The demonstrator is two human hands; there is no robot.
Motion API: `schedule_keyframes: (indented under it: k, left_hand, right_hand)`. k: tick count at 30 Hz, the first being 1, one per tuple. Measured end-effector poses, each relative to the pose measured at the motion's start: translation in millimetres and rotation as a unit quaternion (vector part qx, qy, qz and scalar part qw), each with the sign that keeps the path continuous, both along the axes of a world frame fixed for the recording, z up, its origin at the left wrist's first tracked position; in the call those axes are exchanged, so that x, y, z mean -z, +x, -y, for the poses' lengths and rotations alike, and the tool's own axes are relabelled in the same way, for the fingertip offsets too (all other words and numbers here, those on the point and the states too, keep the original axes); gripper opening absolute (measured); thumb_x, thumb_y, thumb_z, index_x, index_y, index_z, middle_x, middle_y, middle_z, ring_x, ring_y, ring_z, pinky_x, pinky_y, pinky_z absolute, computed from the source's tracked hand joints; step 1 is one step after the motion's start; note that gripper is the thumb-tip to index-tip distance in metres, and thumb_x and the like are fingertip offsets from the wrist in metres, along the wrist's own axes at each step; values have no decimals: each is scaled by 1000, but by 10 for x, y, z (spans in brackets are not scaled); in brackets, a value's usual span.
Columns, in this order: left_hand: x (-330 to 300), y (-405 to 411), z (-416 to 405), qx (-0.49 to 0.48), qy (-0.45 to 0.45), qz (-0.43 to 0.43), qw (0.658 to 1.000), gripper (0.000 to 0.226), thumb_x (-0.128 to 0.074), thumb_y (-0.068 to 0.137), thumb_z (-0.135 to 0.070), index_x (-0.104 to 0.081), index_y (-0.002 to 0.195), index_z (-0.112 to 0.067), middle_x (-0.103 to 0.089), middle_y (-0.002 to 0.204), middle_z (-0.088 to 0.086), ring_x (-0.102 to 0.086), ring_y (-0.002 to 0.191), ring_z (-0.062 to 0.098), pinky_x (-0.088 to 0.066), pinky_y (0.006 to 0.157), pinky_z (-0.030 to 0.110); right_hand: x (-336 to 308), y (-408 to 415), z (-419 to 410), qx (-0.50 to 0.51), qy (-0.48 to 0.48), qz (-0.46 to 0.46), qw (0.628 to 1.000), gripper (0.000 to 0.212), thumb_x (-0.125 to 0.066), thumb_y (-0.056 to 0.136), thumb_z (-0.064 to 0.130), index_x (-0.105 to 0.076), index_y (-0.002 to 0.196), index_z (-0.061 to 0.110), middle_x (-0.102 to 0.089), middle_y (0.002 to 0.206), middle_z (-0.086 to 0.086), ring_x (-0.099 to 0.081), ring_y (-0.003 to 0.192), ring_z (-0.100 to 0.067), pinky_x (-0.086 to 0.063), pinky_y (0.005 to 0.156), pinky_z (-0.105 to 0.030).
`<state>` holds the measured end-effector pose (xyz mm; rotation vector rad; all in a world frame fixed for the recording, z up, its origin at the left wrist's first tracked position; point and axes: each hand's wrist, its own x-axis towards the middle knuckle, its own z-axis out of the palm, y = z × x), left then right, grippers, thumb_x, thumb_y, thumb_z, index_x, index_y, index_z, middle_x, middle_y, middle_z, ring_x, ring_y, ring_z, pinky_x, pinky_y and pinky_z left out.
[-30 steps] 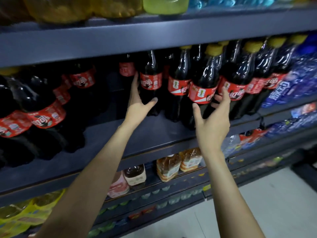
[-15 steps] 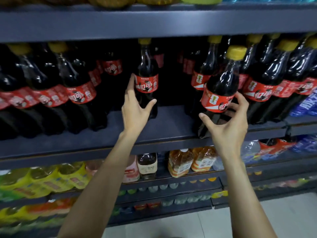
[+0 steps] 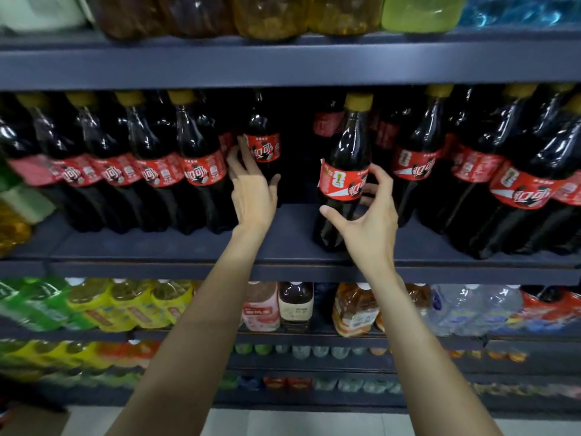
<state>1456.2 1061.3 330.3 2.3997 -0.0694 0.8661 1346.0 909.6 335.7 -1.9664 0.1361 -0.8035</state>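
The right hand (image 3: 367,225) curls around the front cola bottle (image 3: 344,171), already standing near the shelf edge (image 3: 314,272). The left hand (image 3: 251,193) touches the rear cola bottle (image 3: 262,146), far behind this edge, fingers almost straight; if it grips I cannot tell, and this one I judge must yet come forward
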Motion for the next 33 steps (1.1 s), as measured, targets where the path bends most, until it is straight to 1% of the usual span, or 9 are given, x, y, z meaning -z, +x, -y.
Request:
schedule_keyframes:
  k: [5, 9, 14, 18, 23, 26, 29, 31, 33]
  left_hand:
    - [-27, -15, 141, -46, 27, 9, 999, 88, -66, 85, -23, -10, 151, -9, -34, 143, 18, -38, 125, 34, -53, 74, 39]
    - [14, -22, 170, -75, -11, 29, 997, 87, -69, 81, -14, -16, 150, -11, -34, 143, 19, -40, 123, 34, -57, 72, 39]
    - [54, -11, 139, -92, 35, 61, 993, 93, -78, 72, -15, -20, 145, -17, -44, 138, 20, -48, 118, 36, -56, 81, 39]
    - [94, -83, 15, -7, 50, 76, 996, 79, -70, 81, -15, -25, 145, -13, -35, 143, 22, -35, 124, 33, -56, 79, 39]
    - [153, -514, -365, 41, 15, 170, 985, 49, -60, 87, -11, -48, 134, -12, -43, 137, 15, -33, 125, 22, -35, 90, 19]
    - [103, -604, -647, -23, -48, 204, 977, 53, -62, 82, -7, -48, 132, -8, -46, 133, 19, -35, 122, 23, -28, 103, 18]
    - [21, -579, -766, -14, -63, 162, 985, 69, -66, 80, -9, -36, 142, -3, -40, 136, 23, -36, 124, 32, -14, 103, 2]
    - [11, -531, -808, 3, -47, 132, 990, 76, -68, 80, -11, -29, 146, -3, -35, 139, 22, -35, 126, 33, -18, 106, 9]
    - [34, -482, -843, 6, -42, 123, 991, 79, -68, 81, -11, -26, 147, -7, -33, 141, 20, -34, 128, 30, -37, 107, 30]
  right_hand:
    - [-6, 118, -97, 14, -43, -15, 999, 98, -82, 68, 36, -24, 146, 23, -49, 127, -2, -54, 107, -15, -49, 89, -35]
    - [-7, 138, -81, 15, -66, -29, 997, 90, -80, 70, 40, -31, 143, 20, -46, 128, -4, -55, 108, -19, -48, 90, -39]
    - [-56, 146, -19, -18, -103, -61, 993, 86, -78, 72, 40, -29, 139, 19, -43, 131, -2, -54, 108, -20, -47, 83, -35]
    - [-78, 136, 99, -89, -114, -113, 983, 89, -75, 76, 28, -16, 142, 28, -54, 129, 3, -59, 98, -19, -50, 88, -46]
    - [-77, 194, 25, -75, -82, -106, 988, 91, -82, 66, 35, -25, 137, 34, -59, 121, 8, -61, 96, -14, -48, 92, -48]
    - [-81, 323, -308, -68, -109, -86, 988, 86, -83, 62, 42, -36, 131, 24, -60, 120, 5, -59, 106, -20, -48, 89, -43]
    - [-113, 517, -678, -55, -141, -85, 985, 89, -82, 63, 48, -36, 133, 18, -56, 124, -5, -56, 112, -27, -46, 86, -39]
    - [-135, 619, -862, -36, -159, -91, 982, 94, -80, 63, 52, -33, 136, 16, -53, 126, -10, -57, 111, -32, -47, 84, -40]
    - [-142, 673, -984, -24, -167, -91, 982, 96, -80, 62, 55, -33, 136, 14, -51, 126, -13, -57, 111, -35, -48, 82, -43]
